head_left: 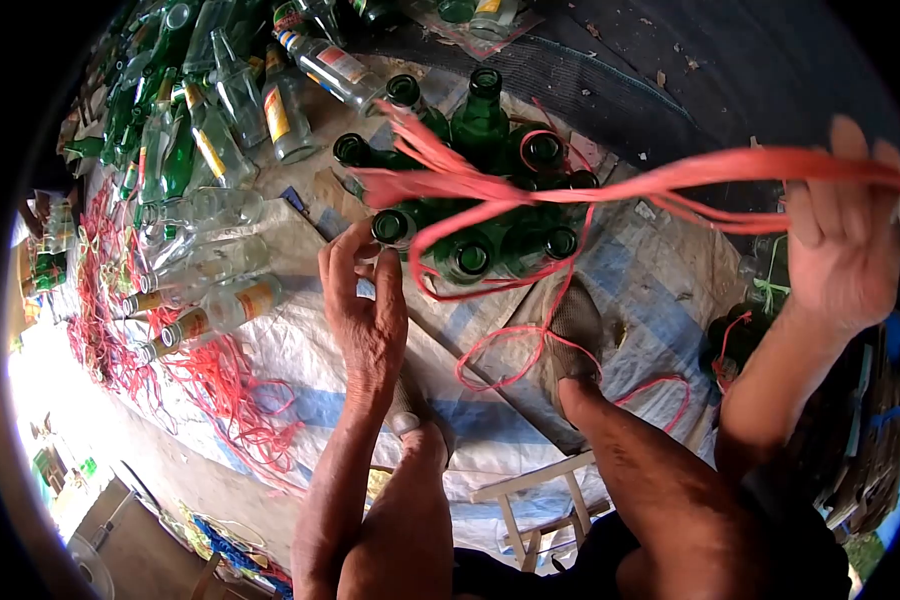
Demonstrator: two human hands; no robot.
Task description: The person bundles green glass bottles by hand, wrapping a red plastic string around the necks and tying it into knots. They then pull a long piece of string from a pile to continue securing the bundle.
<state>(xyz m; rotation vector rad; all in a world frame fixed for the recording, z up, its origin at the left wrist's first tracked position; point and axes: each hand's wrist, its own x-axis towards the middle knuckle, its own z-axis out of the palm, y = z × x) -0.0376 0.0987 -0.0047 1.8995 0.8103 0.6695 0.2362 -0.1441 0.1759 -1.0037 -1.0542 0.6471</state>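
Note:
Several green glass bottles stand upright in a tight cluster in front of me, mouths up. My left hand has its thumb and curled fingers at the neck of the nearest left green bottle. Out to the right, my raised right hand grips red plastic twine, its fingers bent around the strands. Stretched leftward, the twine crosses above the bottle tops, where its wide strands spread out. A thinner strand loops around the cluster's near side, and a loose loop lies by my right foot.
Many clear and green bottles lie piled at the upper left. Tangled red twine covers the sheet at left. A small wooden frame stands between my legs. Dark bottles tied with twine are at the right.

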